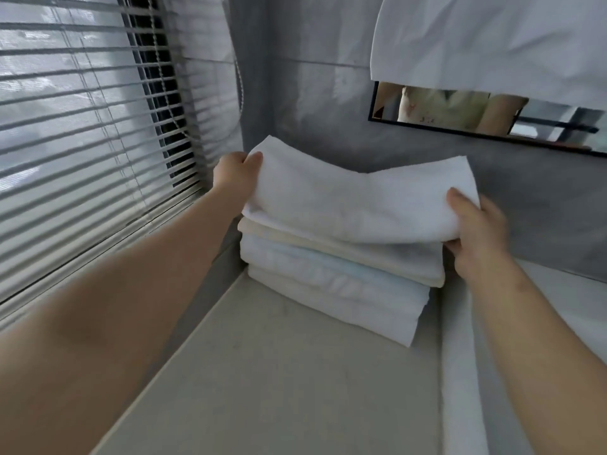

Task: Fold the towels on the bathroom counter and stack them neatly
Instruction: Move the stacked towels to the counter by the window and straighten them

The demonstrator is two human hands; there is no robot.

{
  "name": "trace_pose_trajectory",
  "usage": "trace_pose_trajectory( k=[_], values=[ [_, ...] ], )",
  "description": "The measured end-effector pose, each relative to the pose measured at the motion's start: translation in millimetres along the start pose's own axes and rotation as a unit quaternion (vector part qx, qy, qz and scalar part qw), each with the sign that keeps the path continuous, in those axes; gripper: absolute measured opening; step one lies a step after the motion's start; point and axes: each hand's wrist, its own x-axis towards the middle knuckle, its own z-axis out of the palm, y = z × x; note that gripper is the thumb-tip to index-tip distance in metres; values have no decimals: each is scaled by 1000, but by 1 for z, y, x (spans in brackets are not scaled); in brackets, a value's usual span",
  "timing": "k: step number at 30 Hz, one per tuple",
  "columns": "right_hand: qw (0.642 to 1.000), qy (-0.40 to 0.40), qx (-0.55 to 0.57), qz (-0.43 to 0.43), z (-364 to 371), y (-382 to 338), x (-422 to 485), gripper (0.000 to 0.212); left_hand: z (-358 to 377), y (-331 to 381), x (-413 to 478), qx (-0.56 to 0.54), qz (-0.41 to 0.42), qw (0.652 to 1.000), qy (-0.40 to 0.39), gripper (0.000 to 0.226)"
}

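While the stack (331, 284) sat at twelve o'clock on the counter (262, 389), a folded white towel (354, 205) was gripped above it, pinched at nine o'clock by the left hand (235, 174) and at three o'clock by the right hand (476, 231).

a window (82, 142) on the left wears half-closed slatted blinds (65, 192) (a bead cord (164, 83) hangs beside them), pale daylight behind. grey walls (312, 93) meet in a corner. a mirror (460, 113), seemingly draped with a white cloth (492, 44), hangs right. pale table (279, 389) below.
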Motion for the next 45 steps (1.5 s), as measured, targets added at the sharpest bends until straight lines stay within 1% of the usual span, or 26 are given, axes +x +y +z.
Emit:
trace_pose_trajectory(
  k=[4,7,11,14,15,17,19,21,23,26,28,31,34,36,38,41,45],
  values=[
    [1000,10,-20,22,-5,18,14,8,12,-10,11,77,-9,997,-18,41],
    [998,15,-30,45,-9,31,19,8,19,-19,13,99,-22,994,-33,38],
    [996,31,-52,65,-18,47,21,14,24,-29,11,138,-25,989,-45,35],
    [994,41,-70,78,-23,54,21,7,26,-33,7,159,-17,986,-36,28],
    [993,42,-77,77,-24,55,20,12,26,-33,5,157,-17,987,-31,27],
    [992,42,-90,71,-25,55,18,17,26,-31,-2,166,-13,986,-27,31],
    [992,40,-103,69,-24,53,14,19,25,-26,-9,199,-6,980,-24,37],
    [991,38,-101,80,-25,49,9,14,23,-20,-17,234,0,972,-25,41],
    [991,37,-93,92,-25,42,4,10,21,-12,-26,239,10,970,-37,40],
    [989,45,-100,101,-27,33,-8,8,18,-3,-46,226,47,972,-48,34],
    [988,50,-111,97,-31,29,-19,12,17,2,-64,220,82,970,-58,32],
    [988,50,-125,79,-38,25,-42,7,19,6,-99,209,135,966,-77,32],
    [987,46,-137,75,-49,29,-71,15,22,10,-139,190,179,960,-100,31],
    [983,33,-162,77,-58,34,-92,12,25,12,-164,181,204,954,-122,30],
    [977,21,-202,71,-67,40,-110,11,28,11,-188,180,228,945,-152,29],
    [960,8,-275,45,-84,44,-136,20,37,8,-220,197,269,920,-204,26],
    [937,20,-347,14,-118,41,-173,21,53,12,-267,208,331,880,-271,26]
  ],
)
